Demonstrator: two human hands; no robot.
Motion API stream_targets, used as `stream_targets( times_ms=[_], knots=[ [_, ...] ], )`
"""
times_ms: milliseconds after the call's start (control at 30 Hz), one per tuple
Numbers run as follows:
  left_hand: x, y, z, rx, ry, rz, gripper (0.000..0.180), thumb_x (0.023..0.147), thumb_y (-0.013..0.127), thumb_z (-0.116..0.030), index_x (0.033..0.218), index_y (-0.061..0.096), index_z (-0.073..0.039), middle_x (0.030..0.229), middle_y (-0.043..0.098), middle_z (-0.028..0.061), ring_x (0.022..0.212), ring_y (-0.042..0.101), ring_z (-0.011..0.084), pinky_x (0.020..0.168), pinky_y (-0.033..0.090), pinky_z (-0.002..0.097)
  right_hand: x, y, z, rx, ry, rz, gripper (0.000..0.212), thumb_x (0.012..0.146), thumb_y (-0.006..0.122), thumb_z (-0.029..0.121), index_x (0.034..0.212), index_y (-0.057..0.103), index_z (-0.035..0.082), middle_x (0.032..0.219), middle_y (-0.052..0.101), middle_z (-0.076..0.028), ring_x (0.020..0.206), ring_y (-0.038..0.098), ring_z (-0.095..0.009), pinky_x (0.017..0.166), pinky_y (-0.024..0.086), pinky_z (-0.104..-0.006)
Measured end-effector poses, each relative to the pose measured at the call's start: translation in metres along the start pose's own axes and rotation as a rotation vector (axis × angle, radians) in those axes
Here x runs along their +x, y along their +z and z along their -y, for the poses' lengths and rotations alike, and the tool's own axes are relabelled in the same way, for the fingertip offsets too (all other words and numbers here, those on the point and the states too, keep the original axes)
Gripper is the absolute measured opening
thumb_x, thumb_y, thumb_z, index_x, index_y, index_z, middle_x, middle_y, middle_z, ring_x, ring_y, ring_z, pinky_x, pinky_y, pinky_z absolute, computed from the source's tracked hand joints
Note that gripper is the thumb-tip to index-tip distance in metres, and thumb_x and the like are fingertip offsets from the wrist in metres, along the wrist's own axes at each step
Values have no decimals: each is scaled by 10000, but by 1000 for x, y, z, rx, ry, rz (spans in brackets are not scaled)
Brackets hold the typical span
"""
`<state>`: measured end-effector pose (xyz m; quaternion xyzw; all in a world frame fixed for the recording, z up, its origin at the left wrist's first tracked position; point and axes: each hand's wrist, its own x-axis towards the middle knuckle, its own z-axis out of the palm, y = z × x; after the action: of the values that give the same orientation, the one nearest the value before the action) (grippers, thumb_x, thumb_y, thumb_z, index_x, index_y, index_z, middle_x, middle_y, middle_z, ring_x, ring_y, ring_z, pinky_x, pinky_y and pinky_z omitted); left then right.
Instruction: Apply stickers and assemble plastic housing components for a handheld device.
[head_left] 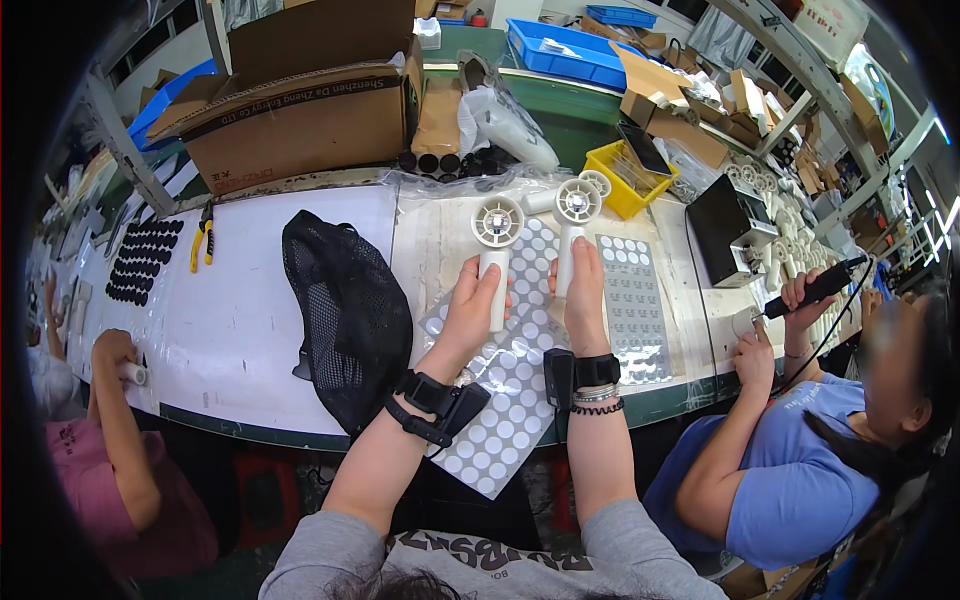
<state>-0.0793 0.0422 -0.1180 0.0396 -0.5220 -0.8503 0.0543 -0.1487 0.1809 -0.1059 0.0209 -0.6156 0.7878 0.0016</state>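
Observation:
My left hand (467,305) is closed round the handle of a white handheld fan (497,220), held upright with its round grille at the top. A second white handheld fan (578,200) stands upright in my right hand (585,285), its handle between thumb and fingers. The two fans are side by side, a small gap apart. Under my hands lies a grey sheet of round white stickers (497,430), reaching past the table's front edge. Right of it is another sticker sheet (638,310), with white discs along its top. Behind the fans lies a white part (537,203), partly hidden.
A black mesh bag (345,310) lies left of my hands, with yellow-handled pliers (203,240) and black discs (145,260) beyond. A yellow bin (628,185) and cardboard box (300,125) stand behind. On the right, a co-worker (790,450) holds a black power screwdriver (820,288); another person (130,480) sits left.

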Motion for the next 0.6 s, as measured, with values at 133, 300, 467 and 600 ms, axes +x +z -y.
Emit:
stream_targets(
  times_ms=[133, 300, 467, 600],
  knots=[
    [-1, 1, -2, 20, -2, -9, 292, 954, 421, -261, 1143, 403, -39, 888, 534, 52, 655, 518, 77, 534, 459, 214, 0, -1, 0, -10, 4, 4, 311, 946, 393, 358, 915, 470, 58, 624, 505, -31, 463, 472, -98, 400, 375, -221],
    [-1, 0, -3, -1, -14, 6, 327, 948, 432, -249, 1175, 380, -19, 880, 536, 53, 640, 504, 77, 526, 450, 224, 0, -1, 0, -8, -4, 16, 313, 946, 389, 356, 916, 470, 55, 625, 505, -34, 464, 470, -98, 396, 373, -221],
    [-1, 0, -2, 7, 0, 3, 297, 950, 426, -264, 1135, 398, -33, 873, 532, 50, 626, 506, 75, 515, 449, 218, -1, 0, 2, -23, 3, 13, 319, 947, 387, 357, 922, 470, 50, 628, 506, -35, 465, 470, -100, 398, 374, -220],
    [-1, 3, -4, 2, -19, -19, 272, 954, 417, -283, 1096, 419, -51, 863, 533, 46, 614, 508, 75, 505, 445, 211, -1, -1, 3, -17, -1, 16, 305, 945, 401, 350, 931, 474, 54, 632, 511, -32, 470, 475, -92, 405, 378, -215]
  ],
)
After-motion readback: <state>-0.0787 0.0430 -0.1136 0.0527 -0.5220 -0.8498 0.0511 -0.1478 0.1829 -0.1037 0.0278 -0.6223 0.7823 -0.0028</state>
